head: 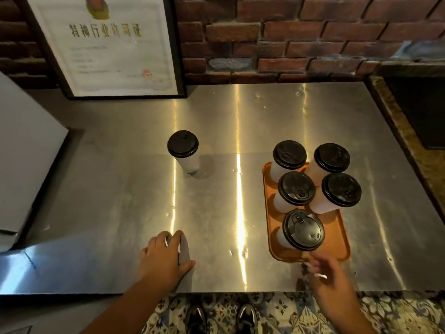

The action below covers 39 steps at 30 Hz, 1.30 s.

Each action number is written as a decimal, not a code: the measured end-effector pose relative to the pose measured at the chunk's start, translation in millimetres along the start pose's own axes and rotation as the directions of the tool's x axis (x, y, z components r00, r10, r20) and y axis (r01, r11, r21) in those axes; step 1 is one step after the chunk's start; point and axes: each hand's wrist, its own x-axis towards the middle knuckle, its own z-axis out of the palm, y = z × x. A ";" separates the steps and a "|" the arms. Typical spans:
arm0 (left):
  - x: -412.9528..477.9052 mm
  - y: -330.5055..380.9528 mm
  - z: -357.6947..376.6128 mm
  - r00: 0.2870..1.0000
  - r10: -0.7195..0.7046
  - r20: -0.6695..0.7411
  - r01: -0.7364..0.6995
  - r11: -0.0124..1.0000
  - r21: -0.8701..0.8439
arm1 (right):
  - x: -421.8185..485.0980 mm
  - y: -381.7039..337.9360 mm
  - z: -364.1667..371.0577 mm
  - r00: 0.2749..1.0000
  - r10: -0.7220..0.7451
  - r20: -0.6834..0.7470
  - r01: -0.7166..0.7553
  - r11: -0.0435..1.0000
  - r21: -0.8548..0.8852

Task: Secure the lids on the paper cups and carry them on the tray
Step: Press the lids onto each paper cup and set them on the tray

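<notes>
Orange tray (337,237) at 3 o'clock on a steel counter (240,116) carries five lidded cups (296,188). A sixth cup (183,150) stands alone at 11 o'clock. Left hand (166,256) rests palm-down at 7 o'clock, fingers relaxed. Right hand (330,278), blurred, hovers at the tray's near rim; grip unclear.

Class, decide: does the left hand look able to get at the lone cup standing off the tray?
Probably yes: only bare counter lies between the left hand and the lone cup; the tray stands off to the right.
</notes>
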 end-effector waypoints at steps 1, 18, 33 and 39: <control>3.9 -5.5 -1.0 1.000 -0.006 -0.023 0.005 1.000 -0.008 | -9.6 10.2 6.0 0.999 0.010 0.031 -0.009 0.999 -0.036; 65.1 -91.9 40.0 0.959 -0.221 0.176 0.252 0.951 -0.181 | 42.2 -180.4 188.2 0.966 -0.200 0.161 0.204 0.979 -0.009; 68.6 -95.7 53.4 0.961 -0.214 0.177 0.244 0.954 -0.173 | 162.0 -243.5 272.2 0.862 -0.265 0.433 0.271 0.961 0.049; 73.8 -96.9 45.1 0.945 -0.202 0.257 0.255 0.948 -0.191 | 176.3 -237.6 274.7 0.852 -0.305 0.425 0.307 0.949 0.067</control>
